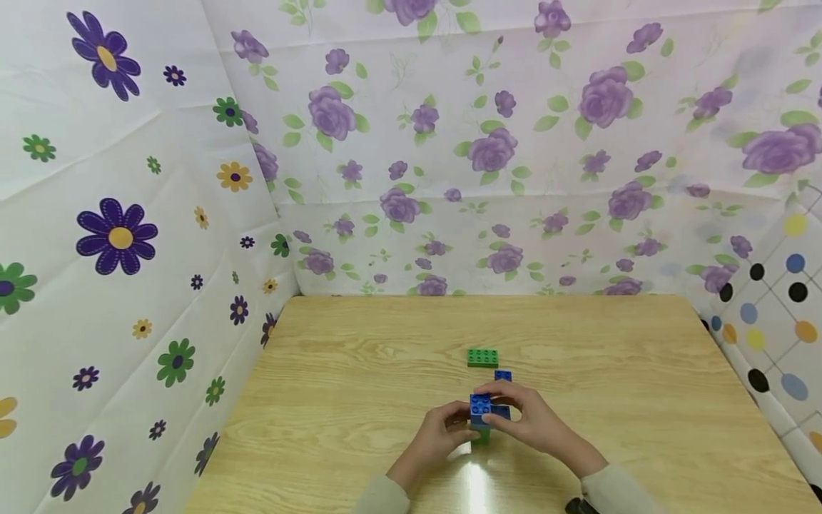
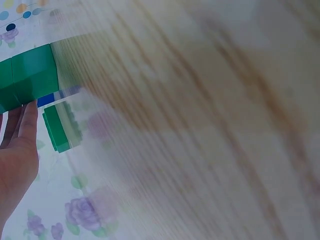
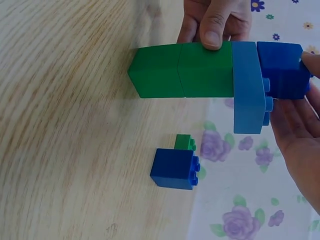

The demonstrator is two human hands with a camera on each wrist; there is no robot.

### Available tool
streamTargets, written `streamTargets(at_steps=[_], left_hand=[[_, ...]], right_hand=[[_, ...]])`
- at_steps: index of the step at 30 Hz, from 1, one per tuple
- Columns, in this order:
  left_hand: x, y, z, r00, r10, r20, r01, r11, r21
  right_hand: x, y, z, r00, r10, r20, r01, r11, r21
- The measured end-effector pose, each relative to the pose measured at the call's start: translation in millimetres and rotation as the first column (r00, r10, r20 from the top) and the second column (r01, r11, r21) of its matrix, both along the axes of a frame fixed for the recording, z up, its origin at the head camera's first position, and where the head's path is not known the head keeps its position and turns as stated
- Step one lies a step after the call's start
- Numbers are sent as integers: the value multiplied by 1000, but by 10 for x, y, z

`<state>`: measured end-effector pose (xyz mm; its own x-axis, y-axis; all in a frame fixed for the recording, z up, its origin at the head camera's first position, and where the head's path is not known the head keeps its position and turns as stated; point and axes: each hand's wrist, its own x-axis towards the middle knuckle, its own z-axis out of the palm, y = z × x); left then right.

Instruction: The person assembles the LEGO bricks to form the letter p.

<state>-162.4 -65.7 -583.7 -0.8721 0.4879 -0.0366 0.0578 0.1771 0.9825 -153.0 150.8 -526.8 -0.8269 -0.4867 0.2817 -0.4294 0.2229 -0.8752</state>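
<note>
A small tower of toy building bricks stands on the table between the two hands. In the right wrist view it has two green bricks (image 3: pixel 206 70), a wider lighter-blue brick (image 3: pixel 248 90) on them and a dark blue brick (image 3: pixel 282 70) at the top. My left hand (image 1: pixel 437 435) grips the tower from the left, its thumb pressed on the upper green brick. From the right, my right hand (image 1: pixel 536 421) pinches the top blue brick between thumb and fingers. The left wrist view shows the green bricks (image 2: pixel 35 75) with fingertips against them.
Behind the tower a loose blue brick (image 1: pixel 503 375) lies on the wooden table (image 1: pixel 359 371). Just past it is a flat green brick (image 1: pixel 482 358) with studs up. Flowered cloth (image 1: pixel 411 243) hangs along the table's far edge. A black object (image 1: pixel 581 505) shows by the right sleeve.
</note>
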Motion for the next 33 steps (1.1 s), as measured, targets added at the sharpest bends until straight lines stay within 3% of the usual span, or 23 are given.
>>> streamTargets(at_steps=[17, 23, 28, 33], left_hand=[[10, 10, 8, 1000, -12, -6, 12, 1000, 1], [-10, 21, 6, 1000, -17, -11, 17, 1000, -14], [-13, 23, 17, 1000, -14, 2, 14, 1000, -12], [0, 14, 33, 1000, -9, 1, 9, 1000, -30]], right_hand=[[61, -2, 5, 995, -94, 20, 93, 995, 18], [80, -10, 157, 995, -103, -16, 104, 991, 83], [144, -45, 339, 995, -88, 42, 85, 995, 50], [146, -55, 303, 992, -106, 72, 103, 994, 48]])
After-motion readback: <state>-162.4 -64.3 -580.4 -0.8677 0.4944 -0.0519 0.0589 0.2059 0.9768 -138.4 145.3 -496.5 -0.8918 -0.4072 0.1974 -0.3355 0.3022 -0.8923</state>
